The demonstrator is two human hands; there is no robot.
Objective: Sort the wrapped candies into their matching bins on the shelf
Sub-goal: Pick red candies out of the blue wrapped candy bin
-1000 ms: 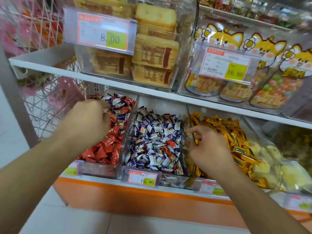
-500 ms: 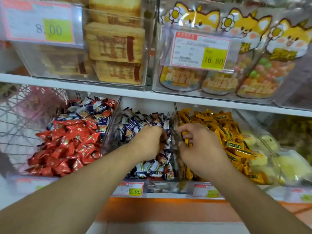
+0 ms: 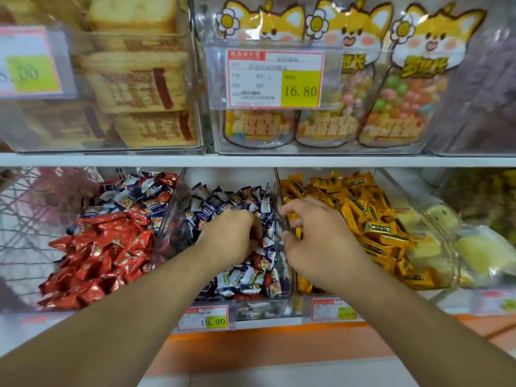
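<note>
Three clear bins sit side by side on the lower shelf. The left bin holds red candies [image 3: 106, 247], with blue-and-white candies [image 3: 134, 196] mixed in at its back. Blue-and-white candies [image 3: 240, 277] fill the middle bin, and yellow candies [image 3: 363, 213] fill the right one. My left hand [image 3: 231, 236] is palm down in the middle bin with its fingers curled into the pile, hiding what they hold. My right hand [image 3: 315, 241] curls over the clear divider [image 3: 279, 185] between the middle and yellow bins. Yellow wrappers show between its thumb and fingers.
The white upper shelf edge [image 3: 251, 160] hangs close above the bins, carrying packed bread [image 3: 139, 88] and fox-printed candy bags [image 3: 335, 79]. Pale yellow packs [image 3: 474, 247] lie at the far right and a wire basket [image 3: 33, 219] at the left. Price tags [image 3: 206, 321] line the front.
My left hand has moved right, from the back of the red bin into the middle bin. My right hand has stayed at the divider. The view has shifted closer and leftward.
</note>
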